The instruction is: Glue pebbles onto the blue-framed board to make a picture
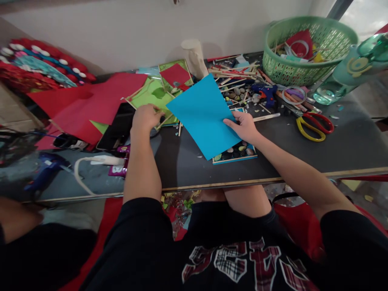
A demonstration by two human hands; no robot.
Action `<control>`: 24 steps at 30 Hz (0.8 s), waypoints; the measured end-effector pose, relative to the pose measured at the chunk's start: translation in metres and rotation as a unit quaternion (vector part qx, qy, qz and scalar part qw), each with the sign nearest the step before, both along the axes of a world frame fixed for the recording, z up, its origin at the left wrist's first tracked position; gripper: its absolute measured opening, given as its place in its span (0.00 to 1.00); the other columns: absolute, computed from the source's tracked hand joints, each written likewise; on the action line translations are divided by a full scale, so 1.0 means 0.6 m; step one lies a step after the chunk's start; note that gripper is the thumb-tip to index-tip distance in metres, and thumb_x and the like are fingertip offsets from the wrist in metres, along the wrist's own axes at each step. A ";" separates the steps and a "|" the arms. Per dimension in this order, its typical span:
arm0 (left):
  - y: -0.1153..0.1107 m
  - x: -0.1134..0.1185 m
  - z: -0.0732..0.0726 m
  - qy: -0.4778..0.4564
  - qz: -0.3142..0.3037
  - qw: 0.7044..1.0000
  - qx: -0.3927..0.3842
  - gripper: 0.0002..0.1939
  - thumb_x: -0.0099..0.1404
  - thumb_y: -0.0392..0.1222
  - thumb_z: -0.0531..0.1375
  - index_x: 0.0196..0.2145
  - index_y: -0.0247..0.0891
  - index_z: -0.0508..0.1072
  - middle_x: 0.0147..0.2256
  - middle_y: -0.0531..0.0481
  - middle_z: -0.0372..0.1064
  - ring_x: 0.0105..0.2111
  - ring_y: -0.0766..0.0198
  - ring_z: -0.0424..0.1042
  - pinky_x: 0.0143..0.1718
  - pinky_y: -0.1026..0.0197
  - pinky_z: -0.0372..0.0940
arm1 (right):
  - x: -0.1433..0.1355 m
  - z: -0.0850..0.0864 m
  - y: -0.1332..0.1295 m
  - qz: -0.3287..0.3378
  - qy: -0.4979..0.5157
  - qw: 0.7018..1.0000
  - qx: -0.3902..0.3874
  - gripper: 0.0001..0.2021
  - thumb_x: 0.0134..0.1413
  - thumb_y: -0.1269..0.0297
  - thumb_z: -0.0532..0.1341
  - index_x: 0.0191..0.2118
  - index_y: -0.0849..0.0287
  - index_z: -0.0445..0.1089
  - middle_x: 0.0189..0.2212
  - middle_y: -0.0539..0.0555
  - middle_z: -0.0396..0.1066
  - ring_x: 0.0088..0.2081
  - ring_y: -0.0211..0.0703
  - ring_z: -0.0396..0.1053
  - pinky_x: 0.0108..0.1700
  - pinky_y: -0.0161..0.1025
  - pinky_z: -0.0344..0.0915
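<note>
A sheet of blue paper [203,117] is pinched at its right edge by my right hand [244,126], thumb on top. The sheet is raised at a slant above the table. Below it, a small stick-edged panel with pebbles [233,152] on a blue backing is partly hidden. My left hand [147,118] is closed at the near left of a green paper panel [148,93] framed with thin wooden sticks. Its fingertips are partly hidden, so what they grip is unclear. Behind stands another green panel with a red paper piece [175,75].
Red paper sheets [112,97], a black tray [117,123] and a blue glue gun [48,169] lie left. Sticks [233,72], pebbles, another glue gun [268,93], scissors [313,126], a green basket [269,66] and a bottle [339,81] are right. Another person's arm [18,220] is lower left.
</note>
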State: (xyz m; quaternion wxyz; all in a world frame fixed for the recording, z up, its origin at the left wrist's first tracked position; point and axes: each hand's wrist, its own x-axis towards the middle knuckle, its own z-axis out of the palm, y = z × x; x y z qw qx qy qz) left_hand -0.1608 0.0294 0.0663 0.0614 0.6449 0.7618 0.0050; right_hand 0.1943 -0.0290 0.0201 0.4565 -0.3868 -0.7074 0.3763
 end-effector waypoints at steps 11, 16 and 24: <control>0.003 -0.007 -0.002 0.029 -0.038 0.999 -0.018 0.23 0.76 0.40 0.53 0.60 0.16 0.68 0.55 0.22 0.72 0.60 0.39 0.71 0.59 0.49 0.64 | 0.000 -0.009 0.004 -0.010 0.001 1.000 -0.002 0.30 0.59 0.33 0.64 0.47 0.57 0.80 0.42 0.58 0.81 0.41 0.55 0.78 0.43 0.52 0.77; 0.008 -0.008 -0.010 0.049 -0.039 0.998 -0.018 0.22 0.77 0.38 0.49 0.55 0.16 0.72 0.50 0.23 0.75 0.54 0.43 0.74 0.54 0.52 0.65 | 0.002 -0.009 0.004 -0.014 -0.003 1.000 -0.006 0.30 0.59 0.34 0.64 0.49 0.58 0.80 0.42 0.58 0.81 0.41 0.55 0.78 0.44 0.52 0.77; 0.021 -0.031 -0.024 0.004 -0.011 1.000 0.004 0.18 0.76 0.37 0.47 0.46 0.25 0.74 0.51 0.27 0.75 0.53 0.47 0.73 0.54 0.53 0.63 | -0.002 -0.009 0.003 -0.011 0.007 1.000 -0.004 0.30 0.58 0.34 0.64 0.48 0.57 0.80 0.44 0.58 0.81 0.43 0.56 0.78 0.45 0.53 0.77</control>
